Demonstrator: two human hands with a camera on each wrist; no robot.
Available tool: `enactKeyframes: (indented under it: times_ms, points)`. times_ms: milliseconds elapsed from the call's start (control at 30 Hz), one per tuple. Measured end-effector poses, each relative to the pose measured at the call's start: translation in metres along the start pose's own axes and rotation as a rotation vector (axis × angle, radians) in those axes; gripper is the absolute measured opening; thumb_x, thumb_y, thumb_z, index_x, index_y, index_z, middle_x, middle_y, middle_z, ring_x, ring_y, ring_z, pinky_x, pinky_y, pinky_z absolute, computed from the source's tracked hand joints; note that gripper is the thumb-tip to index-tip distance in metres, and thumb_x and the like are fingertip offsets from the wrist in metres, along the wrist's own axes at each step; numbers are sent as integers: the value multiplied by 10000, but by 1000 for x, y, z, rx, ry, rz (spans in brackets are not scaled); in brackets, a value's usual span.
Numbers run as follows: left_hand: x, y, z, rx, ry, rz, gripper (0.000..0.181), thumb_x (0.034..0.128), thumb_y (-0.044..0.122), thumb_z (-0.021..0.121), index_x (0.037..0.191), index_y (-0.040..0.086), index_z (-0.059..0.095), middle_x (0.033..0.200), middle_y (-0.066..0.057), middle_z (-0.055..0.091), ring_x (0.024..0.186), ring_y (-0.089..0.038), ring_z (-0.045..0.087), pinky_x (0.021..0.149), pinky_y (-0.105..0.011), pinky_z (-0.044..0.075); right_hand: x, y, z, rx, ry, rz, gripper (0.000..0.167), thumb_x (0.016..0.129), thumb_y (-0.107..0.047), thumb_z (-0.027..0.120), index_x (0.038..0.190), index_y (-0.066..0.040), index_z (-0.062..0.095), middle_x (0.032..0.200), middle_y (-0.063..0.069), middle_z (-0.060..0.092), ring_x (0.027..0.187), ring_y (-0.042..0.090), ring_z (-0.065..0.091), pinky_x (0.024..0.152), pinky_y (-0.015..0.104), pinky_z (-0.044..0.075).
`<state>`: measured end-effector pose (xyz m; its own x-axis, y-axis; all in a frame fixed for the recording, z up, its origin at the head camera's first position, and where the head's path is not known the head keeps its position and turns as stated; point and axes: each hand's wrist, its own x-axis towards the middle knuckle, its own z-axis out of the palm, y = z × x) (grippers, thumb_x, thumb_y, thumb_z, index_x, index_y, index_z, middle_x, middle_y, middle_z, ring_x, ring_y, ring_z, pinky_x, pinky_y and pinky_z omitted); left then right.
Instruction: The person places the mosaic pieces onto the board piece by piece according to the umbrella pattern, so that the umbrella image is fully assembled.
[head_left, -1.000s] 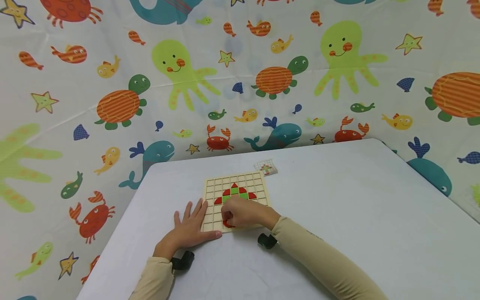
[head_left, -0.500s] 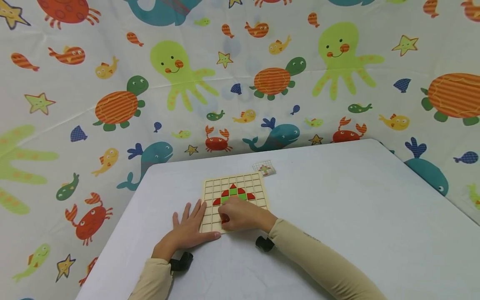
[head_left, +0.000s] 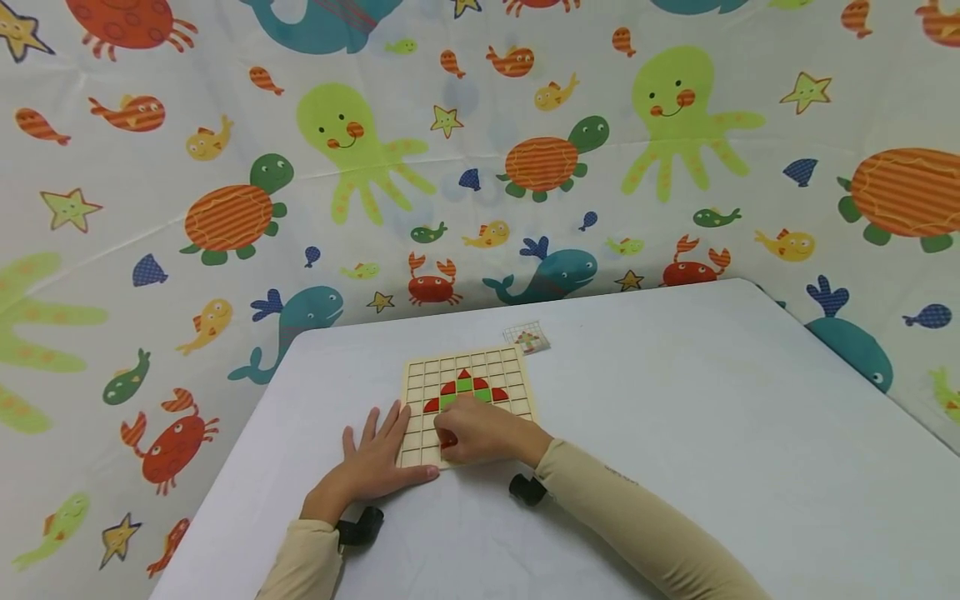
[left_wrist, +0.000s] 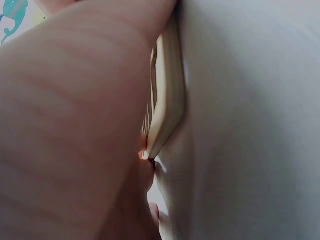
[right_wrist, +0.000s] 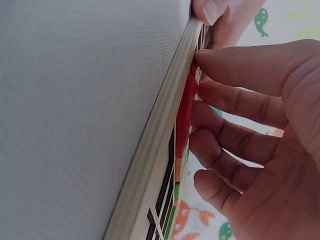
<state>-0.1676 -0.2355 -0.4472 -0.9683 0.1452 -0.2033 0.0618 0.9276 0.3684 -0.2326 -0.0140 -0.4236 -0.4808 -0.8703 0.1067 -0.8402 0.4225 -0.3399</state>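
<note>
A light wooden grid board point(head_left: 417, 379) lies on the table. Red and green tiles point(head_left: 465, 385) form a stepped, pointed shape on it. My left hand point(head_left: 371, 467) lies with fingers spread on the board's left side and the thumb along its near corner. Over the near part of the board, my right hand point(head_left: 483, 429) has curled fingers and pinches a red tile point(head_left: 448, 444) low against the grid. In the right wrist view, thumb and fingertips meet the red pieces point(right_wrist: 185, 115) at the board's surface. The hand hides part of the pattern in the head view.
Just behind the board lies a small card point(head_left: 528, 337) with a similar printed pattern. The white table point(head_left: 675, 400) extends to the right. A cloth with sea animals point(head_left: 480, 108) hangs behind it.
My right hand's fingers have shifted slightly at the near red tile, covering more of it than a second ago. The left hand stays in place on the board; the view drifts slightly.
</note>
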Motion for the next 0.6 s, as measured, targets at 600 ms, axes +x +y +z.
enactKeyframes:
  times_ms: [600]
  points:
    - [-3, -2, 0, -37, 11, 0, 1276, 796, 745, 768, 1703, 37, 218, 1766, -234, 117, 1592, -524, -49, 1152, -801, -99, -39, 51, -69, 98, 324, 266, 124, 1051, -149, 703, 1023, -38, 750, 942, 40, 694, 912, 229, 612, 859, 381, 549]
